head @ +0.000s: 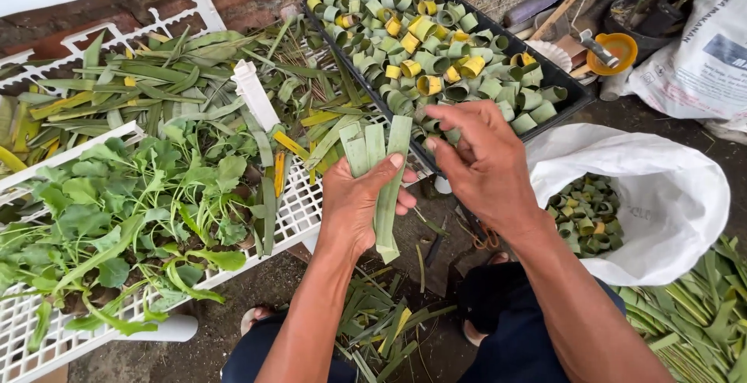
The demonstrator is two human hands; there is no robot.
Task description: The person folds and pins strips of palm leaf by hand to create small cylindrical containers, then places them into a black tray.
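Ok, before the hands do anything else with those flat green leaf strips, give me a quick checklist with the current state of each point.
1. Left hand holds the flat green leaf strips fanned out: ok.
2. Right hand is at the top of the strips, fingertips near their ends: ok; whether it pinches one, cannot tell.
3. Black rectangular tray of rolled green and yellow leaf rings sits just beyond the hands: ok.
4. Room left in the tray: not ok, it looks packed full.
5. White sack with more rings stands open beside the right hand: ok.
6. White plastic lattice rack with loose leaves lies beside the left hand: ok.
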